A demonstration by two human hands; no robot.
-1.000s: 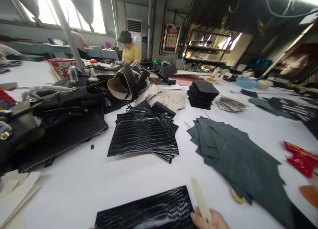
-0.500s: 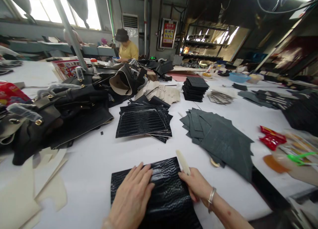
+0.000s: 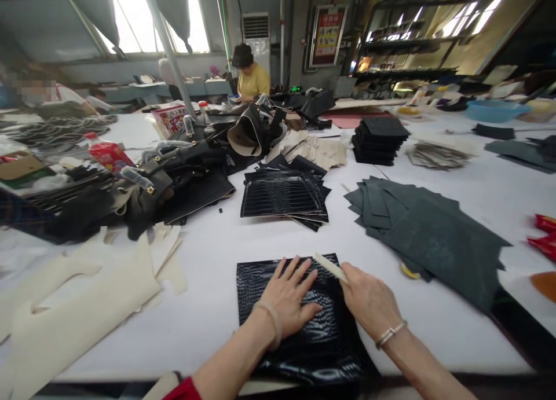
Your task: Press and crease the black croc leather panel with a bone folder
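A glossy black crocodile-pattern leather panel lies flat on the white table right in front of me. My left hand presses flat on the panel, fingers spread. My right hand rests on the panel's right edge and grips a cream folding tool that points up and left over the leather.
Beyond lie a stack of matching black panels, a fan of dark green pieces, a pile of black bags and cream cut-outs at left. A person in yellow works at the far end. Red packets sit at right.
The view has tipped down and shifted. My left hand has come onto the panel and slid toward its middle; my right hand with the tool has moved up along the right edge.
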